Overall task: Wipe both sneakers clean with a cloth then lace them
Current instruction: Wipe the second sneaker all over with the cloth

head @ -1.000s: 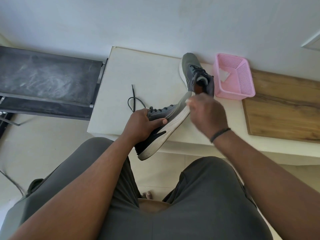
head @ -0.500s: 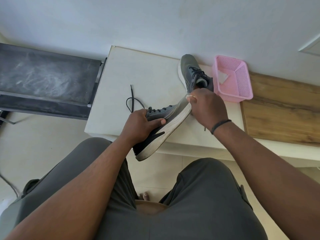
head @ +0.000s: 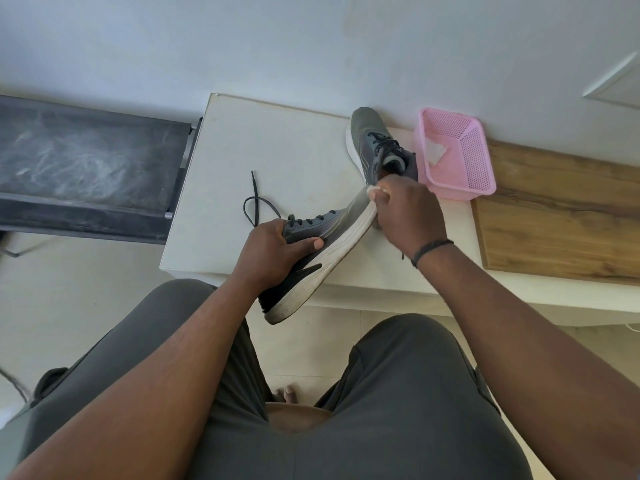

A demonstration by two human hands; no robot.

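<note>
A white bench (head: pixel 277 150) fills the middle of the frame, with a wooden board (head: pixel 561 216) on it at the right. A dark grey mat-like thing (head: pixel 83 168) sits at the left; I cannot tell what it is.

The person sits with their knees at the bottom of the frame, close to the bench so both arms can reach.

Their left hand (head: pixel 273 251) holds the grey sneaker (head: pixel 311 258) in the middle of the frame. The fingers wrap over its top and the thumb lies along its side, a tight grip. The shoe is tipped on its side and lifted, likely so the white sole edge faces the other hand.

The right hand (head: pixel 405 213) is curled tight round a small whitish cloth (head: pixel 374 199) and presses it on the toe end of that sole. This looks like the wiping step.

The second sneaker (head: pixel 374 143) lies on the bench at the upper middle, just beside a pink basket (head: pixel 457 157). Its laces look done up.

A loose black lace (head: pixel 256 202) lies on the bench left of the held shoe, probably waiting for lacing later.
</note>
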